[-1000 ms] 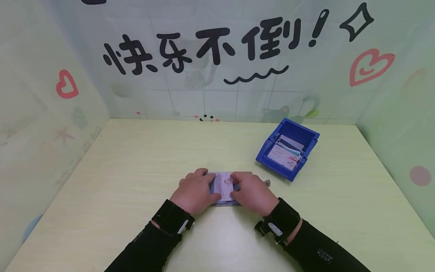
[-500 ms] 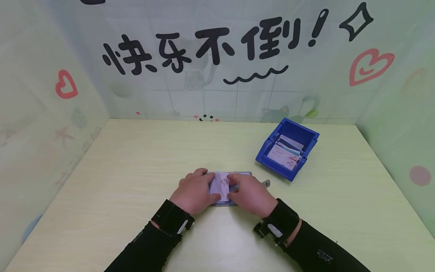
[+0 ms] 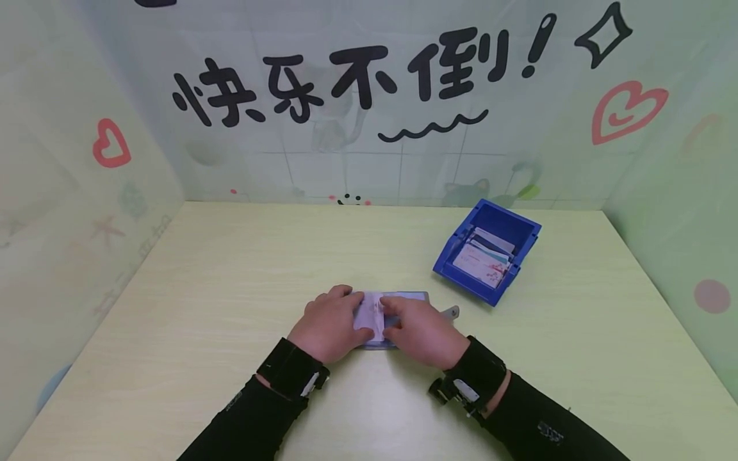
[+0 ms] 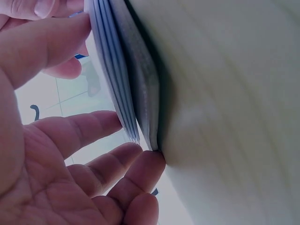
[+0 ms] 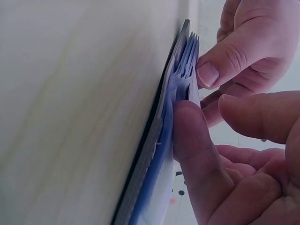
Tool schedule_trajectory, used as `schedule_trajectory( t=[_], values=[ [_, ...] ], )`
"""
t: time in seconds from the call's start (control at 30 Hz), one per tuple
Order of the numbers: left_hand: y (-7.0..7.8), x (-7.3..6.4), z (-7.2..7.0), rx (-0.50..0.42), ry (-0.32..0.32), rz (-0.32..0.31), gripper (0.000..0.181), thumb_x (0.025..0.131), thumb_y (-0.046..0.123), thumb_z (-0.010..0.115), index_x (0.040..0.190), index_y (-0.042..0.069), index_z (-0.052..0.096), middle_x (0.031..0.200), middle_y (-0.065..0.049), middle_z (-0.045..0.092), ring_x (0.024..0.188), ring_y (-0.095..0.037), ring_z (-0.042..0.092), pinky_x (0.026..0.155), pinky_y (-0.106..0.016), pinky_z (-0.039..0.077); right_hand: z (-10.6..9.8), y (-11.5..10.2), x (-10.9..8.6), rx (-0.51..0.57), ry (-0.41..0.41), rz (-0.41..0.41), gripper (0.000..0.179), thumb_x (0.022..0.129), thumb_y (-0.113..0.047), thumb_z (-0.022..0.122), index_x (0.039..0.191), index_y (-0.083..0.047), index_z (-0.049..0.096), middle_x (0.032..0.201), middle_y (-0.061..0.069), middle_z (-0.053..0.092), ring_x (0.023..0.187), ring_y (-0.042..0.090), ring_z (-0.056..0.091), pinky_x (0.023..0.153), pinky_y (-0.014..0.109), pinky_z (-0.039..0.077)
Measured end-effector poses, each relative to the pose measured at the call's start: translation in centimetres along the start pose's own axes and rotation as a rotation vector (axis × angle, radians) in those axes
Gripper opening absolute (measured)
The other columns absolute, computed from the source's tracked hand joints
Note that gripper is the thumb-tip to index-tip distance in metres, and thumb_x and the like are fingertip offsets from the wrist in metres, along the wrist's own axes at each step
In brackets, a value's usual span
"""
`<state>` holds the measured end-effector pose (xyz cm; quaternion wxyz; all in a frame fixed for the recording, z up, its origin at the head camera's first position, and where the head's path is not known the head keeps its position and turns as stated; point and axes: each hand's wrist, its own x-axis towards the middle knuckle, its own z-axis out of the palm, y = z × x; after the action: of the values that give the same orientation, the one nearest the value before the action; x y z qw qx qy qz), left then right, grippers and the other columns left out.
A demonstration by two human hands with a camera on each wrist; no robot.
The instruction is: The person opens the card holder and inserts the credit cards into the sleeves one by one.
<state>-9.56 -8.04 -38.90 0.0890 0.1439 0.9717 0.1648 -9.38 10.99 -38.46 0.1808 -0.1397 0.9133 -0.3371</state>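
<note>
A flat card holder (image 3: 416,296) with several plastic leaves lies on the table, in the middle of the head view. My left hand (image 3: 330,325) grips its left end, thumb over the stacked leaves (image 4: 110,61) and other fingers at the edges. A pale card (image 3: 369,314) with a floral print lies over the left half. With thumb and fingers, my right hand (image 3: 425,330) pinches the card's right edge. In the right wrist view, the right hand's thumb (image 5: 192,126) is against the leaves beside the left thumb. How far the card sits inside a sleeve is hard to tell.
A blue plastic bin (image 3: 444,264) holding several cards (image 3: 481,266) stands at the back right. A grey strap end (image 3: 451,312) with a snap juts from the holder's right side. Printed walls (image 3: 346,173) border the light wooden table (image 3: 259,256).
My right hand has moved left, carrying the card's right edge with it, and more of the holder's right half shows. The left hand stays where it was.
</note>
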Motion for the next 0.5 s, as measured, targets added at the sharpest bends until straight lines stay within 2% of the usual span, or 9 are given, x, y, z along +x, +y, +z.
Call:
schedule_trajectory(
  t=[0.1,0.13,0.2,0.27,0.33,0.4,0.5],
  values=[
    [0.0,0.1,0.0,0.005,0.0,0.003,0.065,0.093,0.041,0.079,0.145,0.006,0.062,0.151,-0.019,0.056,0.135,-0.04,0.057,0.11,-0.059,0.048,-0.1,-0.1,-0.1,-0.016,-0.008,-0.027,0.053,0.101,-0.012,0.069,0.151,-0.002,0.055,0.151,0.012,0.062,0.126,0.02,0.064,0.106,0.043,0.055],
    [0.0,0.1,0.0,0.006,-0.001,0.003,0.065,0.093,0.041,0.079,0.145,0.006,0.062,0.151,-0.02,0.056,0.135,-0.041,0.057,0.11,-0.059,0.047,-0.1,-0.1,-0.1,-0.023,-0.013,-0.035,0.053,0.101,-0.011,0.069,0.151,-0.002,0.055,0.151,0.012,0.062,0.122,0.019,0.065,0.102,0.04,0.056],
    [-0.1,0.1,0.0,0.009,0.0,0.003,0.066,0.093,0.041,0.079,0.145,0.006,0.062,0.151,-0.02,0.056,0.135,-0.041,0.057,0.111,-0.059,0.047,-0.2,-0.1,-0.1,-0.034,-0.029,-0.044,0.053,0.102,-0.011,0.069,0.152,-0.002,0.055,0.145,0.011,0.066,0.106,0.017,0.067,0.086,0.032,0.057],
    [-0.1,0.2,0.1,0.016,0.003,0.003,0.066,0.092,0.041,0.079,0.145,0.006,0.062,0.151,-0.02,0.056,0.134,-0.041,0.057,0.11,-0.059,0.048,-0.3,-0.1,-0.1,-0.042,-0.046,-0.051,0.054,0.102,-0.011,0.069,0.153,-0.003,0.054,0.135,0.009,0.07,0.089,0.015,0.064,0.07,0.025,0.049],
    [0.0,0.1,0.1,0.019,0.006,0.0,0.066,0.092,0.042,0.08,0.144,0.006,0.062,0.15,-0.02,0.057,0.133,-0.041,0.058,0.109,-0.06,0.048,-0.4,-0.1,-0.1,-0.034,-0.068,-0.049,0.055,0.102,-0.012,0.068,0.154,-0.004,0.052,0.127,0.007,0.07,0.075,0.014,0.058,0.06,0.023,0.041],
    [0.0,0.1,0.1,0.017,0.007,-0.007,0.066,0.092,0.042,0.08,0.144,0.007,0.063,0.149,-0.019,0.057,0.132,-0.041,0.059,0.107,-0.061,0.049,-0.6,0.0,-0.2,-0.022,-0.075,-0.053,0.056,0.102,-0.012,0.069,0.155,-0.005,0.052,0.127,0.006,0.071,0.072,0.012,0.058,0.059,0.022,0.041],
    [0.0,0.1,0.1,0.015,0.008,-0.023,0.065,0.091,0.044,0.08,0.143,0.008,0.064,0.148,-0.019,0.058,0.129,-0.039,0.06,0.105,-0.062,0.049,-1.1,0.3,-0.3,-0.001,-0.047,-0.064,0.054,0.101,-0.014,0.07,0.153,-0.006,0.054,0.137,0.007,0.07,0.082,0.011,0.065,0.066,0.023,0.05]
  ],
)
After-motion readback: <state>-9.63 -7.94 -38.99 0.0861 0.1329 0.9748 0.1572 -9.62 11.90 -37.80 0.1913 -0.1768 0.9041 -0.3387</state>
